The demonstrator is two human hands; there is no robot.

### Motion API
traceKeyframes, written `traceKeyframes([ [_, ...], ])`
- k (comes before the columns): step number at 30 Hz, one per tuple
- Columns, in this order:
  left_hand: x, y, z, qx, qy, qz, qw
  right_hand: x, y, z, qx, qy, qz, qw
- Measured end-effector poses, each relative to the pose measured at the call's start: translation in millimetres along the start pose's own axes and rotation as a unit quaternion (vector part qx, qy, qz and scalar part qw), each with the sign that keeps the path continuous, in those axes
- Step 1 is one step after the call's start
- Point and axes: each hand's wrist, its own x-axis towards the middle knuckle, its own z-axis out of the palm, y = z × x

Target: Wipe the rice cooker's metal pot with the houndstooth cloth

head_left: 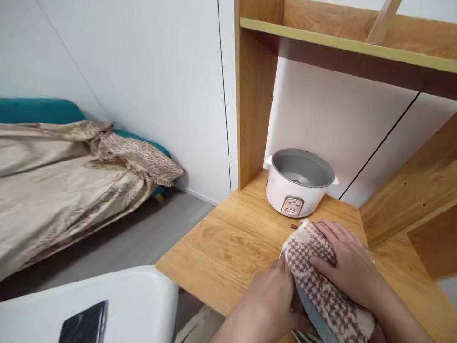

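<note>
A brown-and-white houndstooth cloth (pixel 321 271) with a bluish side showing lies bunched over the wooden desk's near right part. My right hand (pixel 352 267) rests across the cloth, its fingers curled over the far side and its thumb on top. My left hand (pixel 267 297) is closed at the cloth's left edge, its fingers partly hidden. It grips something there that I cannot make out; a thin pale edge shows by the fingertips. Just beyond both hands stands a white rice cooker (pixel 296 190) without a lid, grey inside, with a small front panel.
The wooden desk (pixel 217 243) has a shelf (pixel 342 43) overhead and an upright side panel (pixel 255 105). A small dark red object (pixel 294 226) lies near the cloth. At lower left, a black phone-like object (pixel 84 324) lies on a white table (pixel 143 290). A covered sofa (pixel 71 186) stands behind.
</note>
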Motion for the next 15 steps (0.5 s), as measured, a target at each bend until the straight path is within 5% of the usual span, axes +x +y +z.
traceKeyframes([
  [9,5.5,-6.1,-3.4,-0.05,-0.026,0.033,0.998,1.6,1.3,1.3,0.004,0.008,-0.007,1.0],
  [15,5.3,-4.9,-4.8,-0.043,-0.028,-0.001,0.999,3.3,3.5,2.5,0.006,0.011,-0.007,1.0],
])
